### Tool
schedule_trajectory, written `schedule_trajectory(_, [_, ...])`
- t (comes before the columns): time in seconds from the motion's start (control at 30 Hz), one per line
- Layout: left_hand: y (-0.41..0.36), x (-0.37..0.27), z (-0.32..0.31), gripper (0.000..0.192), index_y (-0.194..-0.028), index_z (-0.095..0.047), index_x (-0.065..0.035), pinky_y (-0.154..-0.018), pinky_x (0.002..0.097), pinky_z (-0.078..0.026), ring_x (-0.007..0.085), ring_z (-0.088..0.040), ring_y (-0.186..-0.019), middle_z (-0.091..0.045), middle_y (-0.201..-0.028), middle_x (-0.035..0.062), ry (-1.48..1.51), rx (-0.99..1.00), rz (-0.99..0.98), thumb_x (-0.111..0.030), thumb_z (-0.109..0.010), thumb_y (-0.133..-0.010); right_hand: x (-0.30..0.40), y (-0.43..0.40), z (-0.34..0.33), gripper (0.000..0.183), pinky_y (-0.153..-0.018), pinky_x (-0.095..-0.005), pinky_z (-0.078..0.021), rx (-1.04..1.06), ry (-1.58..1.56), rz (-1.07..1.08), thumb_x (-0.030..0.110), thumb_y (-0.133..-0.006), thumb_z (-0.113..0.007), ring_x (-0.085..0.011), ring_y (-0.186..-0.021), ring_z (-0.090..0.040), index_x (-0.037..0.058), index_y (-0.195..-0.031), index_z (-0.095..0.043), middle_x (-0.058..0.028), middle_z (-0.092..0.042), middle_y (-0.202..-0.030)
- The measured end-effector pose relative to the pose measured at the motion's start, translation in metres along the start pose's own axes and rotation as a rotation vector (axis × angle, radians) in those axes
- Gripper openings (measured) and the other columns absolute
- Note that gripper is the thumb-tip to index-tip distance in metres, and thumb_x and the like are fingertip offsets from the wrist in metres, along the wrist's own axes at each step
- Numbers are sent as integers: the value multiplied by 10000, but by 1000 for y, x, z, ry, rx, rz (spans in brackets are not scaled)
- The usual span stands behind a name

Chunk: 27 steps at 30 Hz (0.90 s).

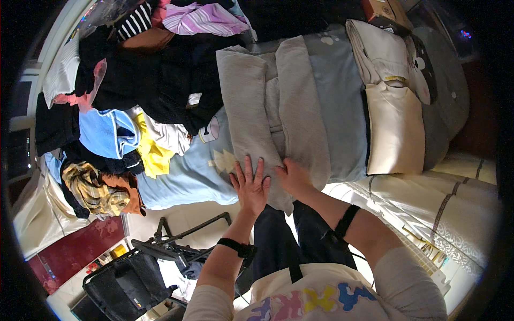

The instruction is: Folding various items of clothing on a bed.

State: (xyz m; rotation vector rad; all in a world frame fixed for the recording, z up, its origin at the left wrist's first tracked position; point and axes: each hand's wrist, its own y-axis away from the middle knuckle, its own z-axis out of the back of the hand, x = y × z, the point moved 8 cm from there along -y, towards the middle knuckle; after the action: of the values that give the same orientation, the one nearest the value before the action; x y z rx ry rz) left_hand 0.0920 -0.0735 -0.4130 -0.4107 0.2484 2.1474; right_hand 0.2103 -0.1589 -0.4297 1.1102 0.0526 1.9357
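A light grey garment [247, 92] lies on the bed in front of me, both long sides folded in towards a strip of the same fabric down its middle. My left hand [253, 186] rests palm down on its near left part, fingers spread. Close beside it, my right hand [295, 176] touches the near end of the right folded side [303, 100]. That hand is slightly blurred, and whether its fingers pinch the fabric cannot be seen. Under the garment is a blue-grey bedsheet [341, 108] with printed figures.
Left on the bed are heaped clothes: black garments [160, 76], a blue cloth with white trim [100, 132], a yellow one [154, 156] and a plaid one [94, 188]. Folded cream [395, 132] and off-white [377, 52] garments lie right, near a cardboard box [387, 16]. A black chair [132, 281] stands lower left.
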Motion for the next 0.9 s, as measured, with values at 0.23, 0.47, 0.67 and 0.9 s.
schedule_trajectory(0.23, [-10,9,25,607,-1361,-421,-246,-1041,623,-161,305,-140,-1394,-221,-1504,9,20,96,-210,-283,-618,-788,-11,10,40,208,-692,-406,-457,92,-20,131,207,-825,-606,-311,-806,-592,34,-940,-588,-159,-611,-876])
schedule_trajectory(0.47, [-50,29,42,645,-1338,-431,-303,-1146,452,-23,190,-105,-1408,-280,-1475,-32,-417,90,-675,-131,-573,-732,-13,0,110,543,-1047,-410,-317,-35,948,800,96,-777,-543,-210,-1263,-385,206,-1300,-448,-62,-400,-1354])
schedule_trajectory(0.67, [-82,0,24,511,-1315,-430,-337,-1158,412,-22,131,-284,-1336,-391,-1396,-47,-461,63,-916,-212,-482,-822,-18,-28,86,594,-1107,-402,-249,206,902,954,94,-809,-487,-169,-1309,-334,247,-1368,-362,4,-302,-1446])
schedule_trajectory(0.9, [-86,1,8,623,-1362,-406,-251,-1117,390,-206,186,-306,-1332,-304,-1463,24,-96,646,-900,-205,-608,-775,2,-35,79,763,-1121,-390,-230,597,824,893,270,-735,-674,-213,-1352,-269,265,-1404,-307,-21,-262,-1477])
